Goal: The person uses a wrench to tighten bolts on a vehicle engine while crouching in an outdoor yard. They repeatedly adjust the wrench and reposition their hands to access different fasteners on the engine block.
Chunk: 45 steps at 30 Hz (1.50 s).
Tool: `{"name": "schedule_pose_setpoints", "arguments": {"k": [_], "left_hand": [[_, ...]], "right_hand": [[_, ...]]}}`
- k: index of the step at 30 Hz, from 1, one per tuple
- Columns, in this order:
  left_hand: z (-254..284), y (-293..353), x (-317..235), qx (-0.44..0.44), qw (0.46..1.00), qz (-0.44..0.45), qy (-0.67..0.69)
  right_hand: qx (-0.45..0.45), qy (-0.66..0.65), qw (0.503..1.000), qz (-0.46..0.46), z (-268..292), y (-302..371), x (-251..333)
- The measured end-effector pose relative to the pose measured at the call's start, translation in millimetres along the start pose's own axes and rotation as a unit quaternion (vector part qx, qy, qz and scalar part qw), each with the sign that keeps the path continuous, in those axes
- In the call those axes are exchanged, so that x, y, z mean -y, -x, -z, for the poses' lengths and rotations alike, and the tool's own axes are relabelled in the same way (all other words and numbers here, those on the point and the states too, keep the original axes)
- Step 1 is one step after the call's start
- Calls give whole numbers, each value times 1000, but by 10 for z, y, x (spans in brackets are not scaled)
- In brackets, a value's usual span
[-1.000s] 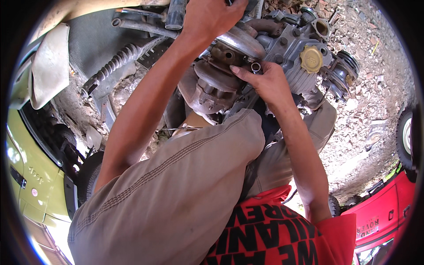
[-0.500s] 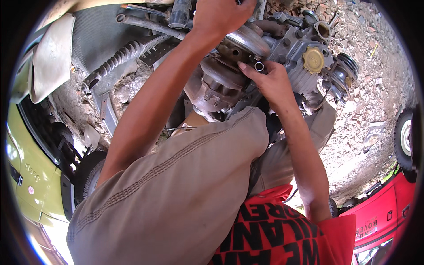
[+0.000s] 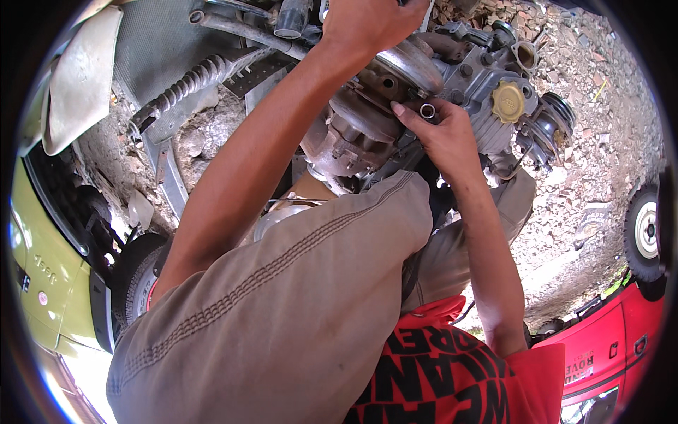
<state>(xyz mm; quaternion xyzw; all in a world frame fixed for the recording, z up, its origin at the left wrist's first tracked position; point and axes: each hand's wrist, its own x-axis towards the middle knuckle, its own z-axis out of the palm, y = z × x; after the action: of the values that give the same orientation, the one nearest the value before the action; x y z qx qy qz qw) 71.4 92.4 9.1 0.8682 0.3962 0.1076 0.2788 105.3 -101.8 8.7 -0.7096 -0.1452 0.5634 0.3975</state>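
Observation:
At the top edge my left hand (image 3: 374, 27) is partly cut off; its fingers look curled around something dark that I cannot make out. It is above the rounded metal housing of a turbocharger (image 3: 364, 116) on a grey engine (image 3: 487, 78). My right hand (image 3: 452, 141) is beside that housing, its thumb and fingers closed on a small shiny socket (image 3: 427, 111), open end facing up. A yellow oil filler cap (image 3: 508, 102) is on the engine to the right of this hand. The housing's far side is hidden behind my left hand.
A coil-shaped metal part (image 3: 198, 81), a metal pipe (image 3: 244, 33) and a dark mesh panel (image 3: 152, 46) lie at the upper left. Gravel (image 3: 565, 184) covers the ground on the right. A green vehicle (image 3: 56, 261) and a red vehicle (image 3: 593, 346) stand at the sides.
Both hands and the engine appear slightly further right in the picture, and the whole view has shifted a little. The socket stays in my right hand.

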Motion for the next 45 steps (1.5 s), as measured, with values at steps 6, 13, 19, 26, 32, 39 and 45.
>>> {"name": "schedule_pose_setpoints", "arguments": {"k": [6, 13, 19, 26, 32, 39, 45], "left_hand": [[8, 11, 12, -3, 1000, -8, 11], [-9, 3, -5, 12, 1000, -5, -8], [15, 27, -108, 23, 999, -5, -40], [-7, -14, -70, 36, 999, 28, -26], [9, -3, -25, 22, 1000, 5, -15], [-1, -2, 2, 16, 1000, 4, -24], [-17, -7, -34, 26, 999, 6, -31]], "right_hand": [[13, 29, 999, -31, 49, 20, 114], [30, -33, 999, -26, 64, -52, -34], [16, -20, 999, -43, 35, -55, 42], [9, -21, 999, -40, 27, -34, 18], [15, -5, 999, -38, 20, -16, 34], [-14, 80, 997, 7, 3, 13, 95], [28, 16, 999, -18, 84, -88, -13]]}}
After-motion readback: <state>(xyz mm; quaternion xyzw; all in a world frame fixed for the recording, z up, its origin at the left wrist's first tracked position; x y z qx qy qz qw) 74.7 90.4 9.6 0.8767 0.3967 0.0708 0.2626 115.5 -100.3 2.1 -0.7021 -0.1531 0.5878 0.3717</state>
